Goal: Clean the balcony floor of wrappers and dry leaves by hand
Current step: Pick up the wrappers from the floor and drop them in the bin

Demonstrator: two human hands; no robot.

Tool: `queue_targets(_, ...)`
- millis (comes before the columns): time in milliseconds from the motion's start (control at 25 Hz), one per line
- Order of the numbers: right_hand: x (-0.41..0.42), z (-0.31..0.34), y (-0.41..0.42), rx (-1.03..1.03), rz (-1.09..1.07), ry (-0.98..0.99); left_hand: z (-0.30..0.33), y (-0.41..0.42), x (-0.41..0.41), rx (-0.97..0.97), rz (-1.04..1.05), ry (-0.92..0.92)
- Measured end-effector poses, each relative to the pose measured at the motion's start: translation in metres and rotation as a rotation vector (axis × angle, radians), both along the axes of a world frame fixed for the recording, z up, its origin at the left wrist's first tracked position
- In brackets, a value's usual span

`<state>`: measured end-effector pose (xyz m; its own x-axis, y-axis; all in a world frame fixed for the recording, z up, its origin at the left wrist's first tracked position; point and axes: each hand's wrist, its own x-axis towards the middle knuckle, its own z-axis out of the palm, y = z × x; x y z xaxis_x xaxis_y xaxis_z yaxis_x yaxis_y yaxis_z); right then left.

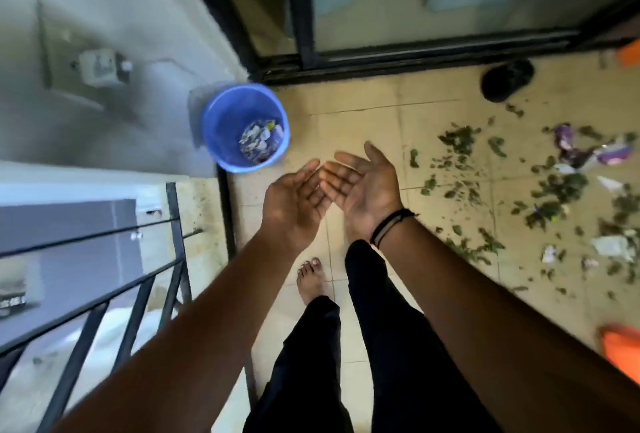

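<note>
My left hand (294, 200) and my right hand (363, 186) are held side by side, palms up and empty, above the tiled floor. Just beyond them, up and to the left, a blue bucket (221, 141) stands in the balcony corner with wrappers (259, 139) lying at its bottom. Dry green leaves (460, 141) are scattered over the beige tiles to the right. Among them lie a purple wrapper (568, 145) and white wrappers (609, 245).
A black metal railing (173, 224) runs along the left edge with a drop beyond it. A dark sliding-door frame (415, 54) closes the far side. A black sandal (507, 80) lies near the door and an orange object (620, 353) at the lower right. My bare foot (311, 280) stands on the tiles.
</note>
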<state>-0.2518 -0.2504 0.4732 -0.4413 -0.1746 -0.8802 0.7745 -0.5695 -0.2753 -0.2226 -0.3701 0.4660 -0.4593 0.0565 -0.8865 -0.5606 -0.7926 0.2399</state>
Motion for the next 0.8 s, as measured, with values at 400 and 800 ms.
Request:
queue_targets(400,0.192,-0.003,0.202,0.156,-0.63,-0.222,0.012,0.199,0.124,0.07,-0.606,-0.111)
queue_targets(800,0.32,-0.02,0.396,0.123,-1.168,-0.368,-0.02,0.445,0.204,-0.037,-1.156,-0.163)
